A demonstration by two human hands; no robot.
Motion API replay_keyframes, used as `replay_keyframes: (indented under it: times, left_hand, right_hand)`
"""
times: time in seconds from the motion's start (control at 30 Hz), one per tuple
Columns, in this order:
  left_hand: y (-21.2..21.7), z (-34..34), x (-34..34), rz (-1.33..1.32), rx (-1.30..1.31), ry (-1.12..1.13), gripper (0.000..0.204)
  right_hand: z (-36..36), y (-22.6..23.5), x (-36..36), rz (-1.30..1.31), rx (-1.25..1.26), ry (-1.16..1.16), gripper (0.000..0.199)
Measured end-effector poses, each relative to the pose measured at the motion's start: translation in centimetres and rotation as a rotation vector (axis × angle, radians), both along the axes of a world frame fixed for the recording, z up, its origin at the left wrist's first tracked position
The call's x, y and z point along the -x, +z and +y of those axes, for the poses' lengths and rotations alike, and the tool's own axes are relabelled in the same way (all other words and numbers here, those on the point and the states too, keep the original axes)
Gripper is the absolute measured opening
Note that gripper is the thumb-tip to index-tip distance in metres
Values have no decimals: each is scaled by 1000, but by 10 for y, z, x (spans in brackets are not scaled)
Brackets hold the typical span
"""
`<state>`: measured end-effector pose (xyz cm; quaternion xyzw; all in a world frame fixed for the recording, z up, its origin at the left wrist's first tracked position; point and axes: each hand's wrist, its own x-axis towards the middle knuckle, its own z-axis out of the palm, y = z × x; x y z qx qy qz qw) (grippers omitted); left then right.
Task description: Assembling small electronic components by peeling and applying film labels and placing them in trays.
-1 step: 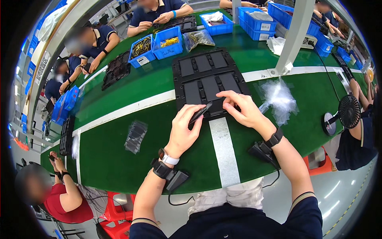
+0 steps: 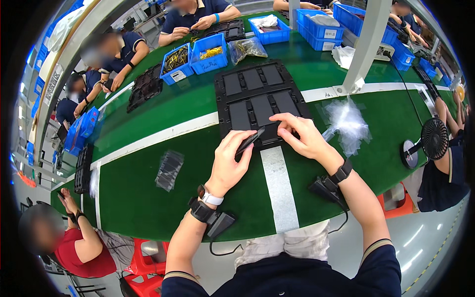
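Note:
My left hand (image 2: 229, 161) grips a thin black slab (image 2: 250, 140), about the size of a phone, tilted on edge between thumb and fingers. Below its far end lies the near edge of a black tray (image 2: 221, 115). Several flat dark rectangular panels (image 2: 261, 107) sit in the tray's pockets. Over the tray's near right part hovers my right hand (image 2: 303, 136), index finger stretched out and thumb apart from it, with nothing visible between them. Whether its fingertips touch the tray, I cannot tell.
Clear film pieces (image 2: 348, 121) lie heaped right of the tray, beside a metal post (image 2: 365, 54). More film strips (image 2: 169, 170) lie to the left. Blue bins (image 2: 208, 53) and a plastic bag (image 2: 247, 49) stand beyond. A black fan (image 2: 434, 141) is at the right; co-workers sit around.

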<state>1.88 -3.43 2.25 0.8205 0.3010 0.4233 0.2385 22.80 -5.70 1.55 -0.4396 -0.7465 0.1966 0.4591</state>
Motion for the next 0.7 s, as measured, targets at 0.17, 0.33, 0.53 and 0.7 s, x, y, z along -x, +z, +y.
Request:
replay_keyframes:
  times: [0.17, 0.33, 0.53, 0.7]
  left_hand:
    - [1, 3, -1, 31, -49, -17, 25]
    - [-2, 7, -1, 77, -76, -42, 27]
    - [-5, 8, 1, 54, -3, -72, 34]
    - [4, 6, 0, -19, -63, 24, 31]
  right_hand:
    - [1, 3, 0, 44, 14, 4, 31]
    - [-4, 7, 5, 56, -43, 22, 35]
    - [-8, 9, 12, -106, -280, 6, 24]
    - [-7, 10, 12, -116, -243, -21, 12]
